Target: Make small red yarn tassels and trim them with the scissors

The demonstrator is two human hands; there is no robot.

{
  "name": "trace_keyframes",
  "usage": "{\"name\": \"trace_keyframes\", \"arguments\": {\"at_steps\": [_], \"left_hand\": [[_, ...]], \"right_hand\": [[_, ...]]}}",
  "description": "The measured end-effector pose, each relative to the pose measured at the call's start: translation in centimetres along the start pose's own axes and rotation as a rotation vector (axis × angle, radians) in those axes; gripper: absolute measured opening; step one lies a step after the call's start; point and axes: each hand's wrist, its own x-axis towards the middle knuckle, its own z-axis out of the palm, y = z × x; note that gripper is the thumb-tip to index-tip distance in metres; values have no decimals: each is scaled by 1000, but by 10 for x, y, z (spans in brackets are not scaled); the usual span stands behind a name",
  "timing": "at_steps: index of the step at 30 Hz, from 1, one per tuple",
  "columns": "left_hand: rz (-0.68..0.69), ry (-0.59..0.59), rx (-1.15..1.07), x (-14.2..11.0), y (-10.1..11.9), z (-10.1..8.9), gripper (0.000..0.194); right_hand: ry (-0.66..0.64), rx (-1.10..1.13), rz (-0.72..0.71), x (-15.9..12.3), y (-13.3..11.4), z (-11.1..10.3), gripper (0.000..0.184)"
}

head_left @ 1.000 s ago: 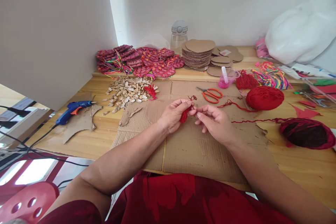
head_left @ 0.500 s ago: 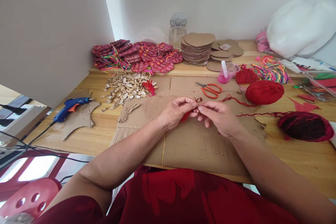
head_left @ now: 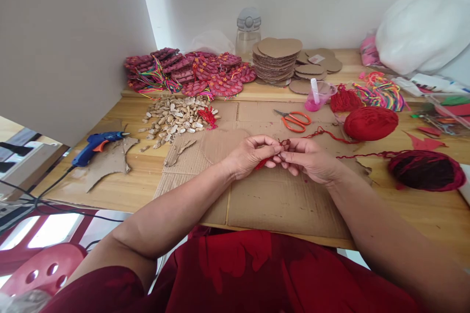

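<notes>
Over the cardboard sheet (head_left: 271,205), my left hand (head_left: 249,157) and my right hand (head_left: 310,159) meet with fingertips closed in a pinch. Red yarn (head_left: 262,163) hangs under the left fingers, and a small dark red loop (head_left: 285,143) sticks up between the two hands. Most of what they pinch is hidden by the fingers. Just beyond the hands lie orange-handled scissors (head_left: 294,121). A strand runs toward my right hand from a dark red yarn ball (head_left: 426,171); a brighter red yarn ball (head_left: 370,123) sits behind it.
Peanut shells (head_left: 176,120) are heaped at left, near a blue glue gun (head_left: 97,146) with a cord. Along the back stand decorated red pieces (head_left: 216,76), a bottle (head_left: 248,34), stacked cardboard shapes (head_left: 277,61) and a pink-stained cup (head_left: 319,96). A white bag (head_left: 422,29) fills the back right.
My two hands have shifted slightly to the right, and the dark red loop now shows higher between the fingertips. The camera view has tilted a little; the table items stay put.
</notes>
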Motion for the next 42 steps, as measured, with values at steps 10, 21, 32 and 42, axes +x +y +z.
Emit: {"name": "trace_keyframes", "arguments": {"at_steps": [10,21,32,42], "left_hand": [[158,109,45,0,0,4,29],[186,140,18,1,-3,6,31],[111,194,-39,2,-3,5,33],[125,167,-92,4,-4,5,29]], "right_hand": [[166,-103,-24,-4,-6,20,21],[156,-67,3,-4,-2,20,21],[249,-341,-88,-4,0,23,10],[442,-415,-228,-4,2,32,7]]}}
